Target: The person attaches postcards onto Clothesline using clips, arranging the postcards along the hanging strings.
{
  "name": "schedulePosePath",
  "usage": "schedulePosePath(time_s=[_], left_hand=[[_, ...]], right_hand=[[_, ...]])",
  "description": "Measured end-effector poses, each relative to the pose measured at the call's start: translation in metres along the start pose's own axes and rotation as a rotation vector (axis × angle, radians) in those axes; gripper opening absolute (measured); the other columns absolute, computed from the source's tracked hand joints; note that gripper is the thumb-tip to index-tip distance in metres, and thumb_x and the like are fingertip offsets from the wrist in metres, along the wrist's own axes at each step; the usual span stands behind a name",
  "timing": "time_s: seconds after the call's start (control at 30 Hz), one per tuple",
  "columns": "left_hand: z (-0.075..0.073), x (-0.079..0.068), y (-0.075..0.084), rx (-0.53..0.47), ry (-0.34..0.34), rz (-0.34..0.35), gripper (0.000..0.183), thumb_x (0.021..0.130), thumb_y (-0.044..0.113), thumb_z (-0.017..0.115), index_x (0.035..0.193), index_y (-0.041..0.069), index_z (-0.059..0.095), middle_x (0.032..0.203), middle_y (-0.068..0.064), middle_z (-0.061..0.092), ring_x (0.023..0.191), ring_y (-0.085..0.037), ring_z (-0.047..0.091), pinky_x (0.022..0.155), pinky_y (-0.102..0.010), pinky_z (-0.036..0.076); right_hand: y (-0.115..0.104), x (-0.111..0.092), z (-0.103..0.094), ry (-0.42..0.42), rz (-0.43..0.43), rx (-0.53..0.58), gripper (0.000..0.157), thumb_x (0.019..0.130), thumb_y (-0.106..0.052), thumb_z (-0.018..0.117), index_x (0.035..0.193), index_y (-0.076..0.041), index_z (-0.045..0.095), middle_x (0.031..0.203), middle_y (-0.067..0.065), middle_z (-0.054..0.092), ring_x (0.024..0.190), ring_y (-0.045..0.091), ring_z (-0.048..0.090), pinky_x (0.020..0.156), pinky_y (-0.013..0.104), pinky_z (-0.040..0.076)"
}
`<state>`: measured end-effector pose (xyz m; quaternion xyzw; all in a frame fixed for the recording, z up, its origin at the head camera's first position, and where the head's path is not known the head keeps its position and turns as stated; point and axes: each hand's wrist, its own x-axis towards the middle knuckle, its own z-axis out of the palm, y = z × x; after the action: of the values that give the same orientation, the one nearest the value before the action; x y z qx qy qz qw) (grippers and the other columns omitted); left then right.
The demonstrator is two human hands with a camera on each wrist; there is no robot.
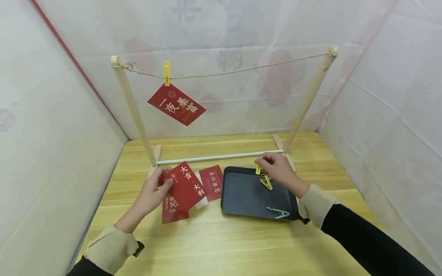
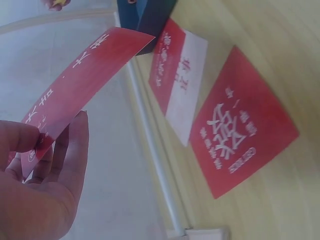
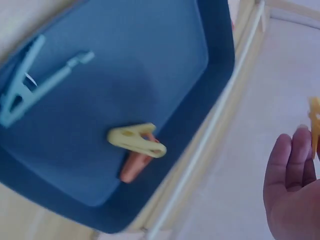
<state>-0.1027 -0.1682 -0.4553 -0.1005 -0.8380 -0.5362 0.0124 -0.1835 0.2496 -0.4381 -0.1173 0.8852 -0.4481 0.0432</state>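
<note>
My left hand (image 1: 155, 190) pinches a red card (image 1: 184, 184) with white characters between thumb and fingers, tilted above the table. Over the dark tray (image 1: 238, 207), my right hand (image 1: 276, 168) pinches a yellow clothespin (image 1: 258, 169); the right wrist view shows that clothespin (image 3: 314, 120) only in part at the edge. Inside the tray lie a pale yellow clothespin (image 3: 137, 141), an orange one (image 3: 135, 166) partly beneath it, and a light teal one (image 1: 279, 212). Another red card (image 2: 242, 127) and a red-and-white card (image 2: 177, 80) rest on the table near my left hand.
A wooden frame (image 1: 134, 103) stands at the back, with a twine line (image 1: 235, 72) strung between its posts. From the line's left part hangs a red card (image 1: 177, 105), held by a yellow clothespin (image 1: 167, 73). A white rod (image 1: 221, 157) joins the posts low down. Fabric walls enclose the table.
</note>
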Motion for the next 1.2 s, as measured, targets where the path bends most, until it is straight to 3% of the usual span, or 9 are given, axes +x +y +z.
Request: schedulePosePath(time_s=[0.13, 0.3, 0.43, 0.53, 0.6, 0.73, 0.87, 1.03, 1.2], left_hand=[[-0.005, 0.004, 0.007, -0.010, -0.001, 0.013, 0.026, 0.102, 0.009, 0.054, 0.127, 0.005, 0.051, 0.102, -0.017, 0.061, 0.083, -0.026, 0.063, 0.063, -0.031, 0.060], [-0.011, 0.008, 0.015, -0.001, 0.011, 0.013, 0.027, 0.103, 0.009, 0.053, 0.129, 0.005, 0.049, 0.105, -0.017, 0.060, 0.085, -0.027, 0.062, 0.066, -0.032, 0.060], [-0.015, 0.011, 0.021, -0.017, 0.010, 0.007, 0.028, 0.103, 0.008, 0.052, 0.130, 0.006, 0.048, 0.105, -0.017, 0.060, 0.084, -0.030, 0.063, 0.065, -0.033, 0.061], [-0.017, 0.015, 0.025, -0.042, 0.002, 0.003, 0.028, 0.103, 0.007, 0.051, 0.131, 0.006, 0.047, 0.107, -0.018, 0.059, 0.083, -0.032, 0.065, 0.065, -0.035, 0.062], [-0.018, 0.019, 0.028, -0.063, -0.003, -0.001, 0.029, 0.103, 0.007, 0.049, 0.132, 0.005, 0.046, 0.108, -0.019, 0.059, 0.083, -0.032, 0.067, 0.067, -0.036, 0.062], [-0.020, 0.029, 0.034, -0.095, -0.013, 0.000, 0.029, 0.104, 0.007, 0.048, 0.132, 0.006, 0.045, 0.111, -0.020, 0.057, 0.085, -0.032, 0.069, 0.070, -0.041, 0.062], [-0.021, 0.038, 0.043, -0.093, -0.006, 0.002, 0.028, 0.103, 0.007, 0.047, 0.131, 0.006, 0.046, 0.113, -0.019, 0.055, 0.087, -0.033, 0.069, 0.071, -0.043, 0.062], [-0.020, 0.046, 0.053, -0.120, 0.018, -0.002, 0.030, 0.103, 0.006, 0.046, 0.133, 0.003, 0.045, 0.115, -0.020, 0.053, 0.090, -0.034, 0.068, 0.072, -0.042, 0.062], [-0.021, 0.049, 0.059, -0.124, 0.028, 0.007, 0.033, 0.103, 0.008, 0.049, 0.136, 0.002, 0.044, 0.119, -0.020, 0.054, 0.095, -0.034, 0.066, 0.072, -0.037, 0.062]], right_hand=[[-0.013, 0.005, -0.007, 0.012, 0.003, -0.024, 0.034, 0.098, -0.048, 0.059, 0.085, -0.017, 0.067, 0.066, 0.012, 0.055, 0.054, 0.029, 0.051, 0.051, 0.037, 0.049], [-0.025, 0.015, -0.010, 0.021, -0.056, -0.067, 0.036, 0.096, -0.050, 0.061, 0.084, -0.017, 0.066, 0.067, 0.008, 0.057, 0.057, 0.026, 0.052, 0.058, 0.037, 0.048], [-0.034, 0.021, -0.010, 0.001, -0.089, -0.079, 0.030, 0.096, -0.047, 0.064, 0.108, -0.020, 0.068, 0.075, 0.005, 0.063, 0.065, 0.025, 0.058, 0.059, 0.036, 0.051], [-0.040, 0.024, -0.011, -0.020, -0.081, -0.071, 0.046, 0.093, -0.047, 0.067, 0.130, -0.021, 0.061, 0.088, 0.005, 0.066, 0.073, 0.025, 0.061, 0.064, 0.036, 0.053], [-0.045, 0.027, -0.013, -0.028, -0.084, -0.094, 0.051, 0.091, -0.048, 0.070, 0.132, -0.019, 0.061, 0.093, 0.003, 0.067, 0.078, 0.023, 0.062, 0.066, 0.036, 0.053], [-0.054, 0.031, -0.019, -0.040, -0.101, -0.158, 0.047, 0.089, -0.046, 0.073, 0.123, -0.014, 0.068, 0.098, 0.002, 0.070, 0.088, 0.018, 0.065, 0.074, 0.036, 0.054], [-0.066, 0.036, -0.026, -0.068, -0.100, -0.138, 0.047, 0.087, -0.043, 0.076, 0.122, -0.013, 0.068, 0.104, 0.002, 0.069, 0.092, 0.019, 0.065, 0.074, 0.037, 0.056], [-0.082, 0.045, -0.032, -0.065, -0.156, -0.135, 0.044, 0.089, -0.045, 0.073, 0.121, -0.016, 0.066, 0.098, 0.003, 0.067, 0.085, 0.023, 0.065, 0.069, 0.038, 0.055], [-0.097, 0.052, -0.033, -0.019, -0.190, -0.143, 0.032, 0.090, -0.049, 0.069, 0.107, -0.021, 0.069, 0.091, -0.001, 0.069, 0.077, 0.025, 0.068, 0.063, 0.037, 0.056]])
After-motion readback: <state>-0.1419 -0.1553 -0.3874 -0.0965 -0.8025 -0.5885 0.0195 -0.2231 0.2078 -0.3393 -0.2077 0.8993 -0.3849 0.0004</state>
